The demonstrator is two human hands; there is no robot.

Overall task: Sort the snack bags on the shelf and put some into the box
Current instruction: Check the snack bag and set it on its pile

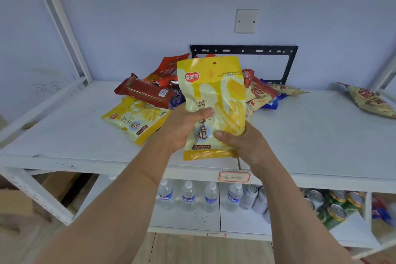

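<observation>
I hold a yellow snack bag [211, 83] upright over the white shelf [75, 135]. My left hand [182, 128] grips its left side with the thumb across the front. My right hand [240, 141] grips its lower right corner. Behind it lies a heap of snack bags: a second yellow bag [134, 121] flat at the left, a dark red bag [150, 93] on top of that, an orange-red bag [169, 66] at the back, and beige and blue bags [267, 94] to the right. A lone beige bag [370, 99] lies at the far right.
A black metal bracket [287, 58] hangs on the wall behind the heap. The lower shelf holds water bottles [188, 197] and drink cans [336, 203]. Cardboard boxes [57, 184] stand low at the left behind the shelf frame.
</observation>
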